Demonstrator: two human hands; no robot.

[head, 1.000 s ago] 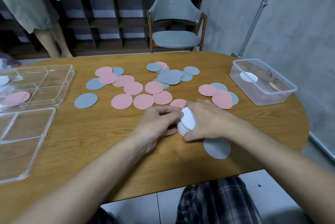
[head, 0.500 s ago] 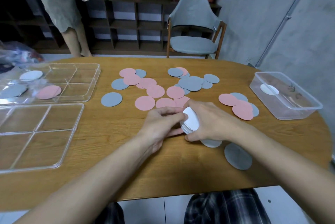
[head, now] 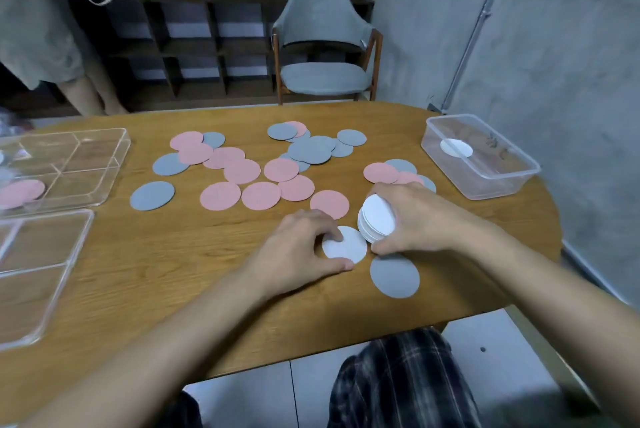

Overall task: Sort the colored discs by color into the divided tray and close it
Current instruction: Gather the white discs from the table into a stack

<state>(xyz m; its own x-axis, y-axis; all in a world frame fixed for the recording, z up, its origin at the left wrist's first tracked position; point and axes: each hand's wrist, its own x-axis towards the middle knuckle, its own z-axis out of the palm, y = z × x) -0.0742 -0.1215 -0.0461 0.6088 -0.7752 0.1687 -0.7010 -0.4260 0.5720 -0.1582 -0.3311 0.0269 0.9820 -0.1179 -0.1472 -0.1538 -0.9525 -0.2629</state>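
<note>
My right hand (head: 419, 220) grips a tilted stack of white discs (head: 377, 220) on edge above the table. Just left of it my left hand (head: 301, 247) pinches a single white disc (head: 348, 247) that lies flat on the wood, thumb at its near rim and fingertips on its top. A grey disc (head: 394, 275) lies loose in front of my right hand. Several pink discs (head: 242, 171) and grey discs (head: 310, 149) are scattered across the table's middle. The clear divided tray (head: 86, 164) stands far left with a pink disc (head: 20, 192) inside; its clear lid (head: 38, 275) lies nearer me.
A clear plastic tub (head: 485, 178) with one white disc (head: 456, 149) stands at the right table edge. A grey chair (head: 323, 47) and dark shelving sit behind the table. Another person (head: 38, 29) stands at the back left. The table's near edge runs just below my forearms.
My left hand has come off the stack and now pinches one white disc lying flat on the table. The view has shifted, so the tray sits farther left.
</note>
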